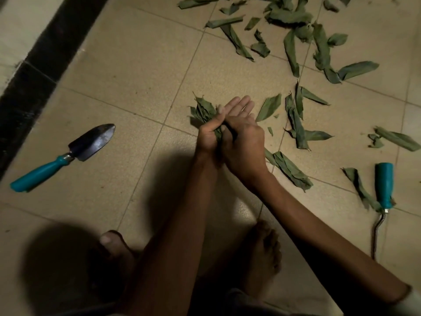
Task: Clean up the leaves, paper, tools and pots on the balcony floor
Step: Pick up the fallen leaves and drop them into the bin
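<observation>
Left hand (208, 139) clamped round leaf bundle (204, 111); right hand (241, 137) flat against it, fingers straight. Overfull fist may shed leaves; strays (296, 124) at 3 o'clock.

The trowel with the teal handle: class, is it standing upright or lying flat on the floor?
Lying flat. The trowel rests lengthwise on the tiled floor, its blade pointing up and to the right in the picture; no hand touches it.

I note a beige tiled floor (141, 71) with thin grout lines crossing it on the diagonal. Along the upper left runs a black border strip (43, 62), and beyond it a pale ledge (20, 23). Two bare feet (264, 249) rest on the tiles at the bottom, beside a round dark shadow (59, 263).
</observation>
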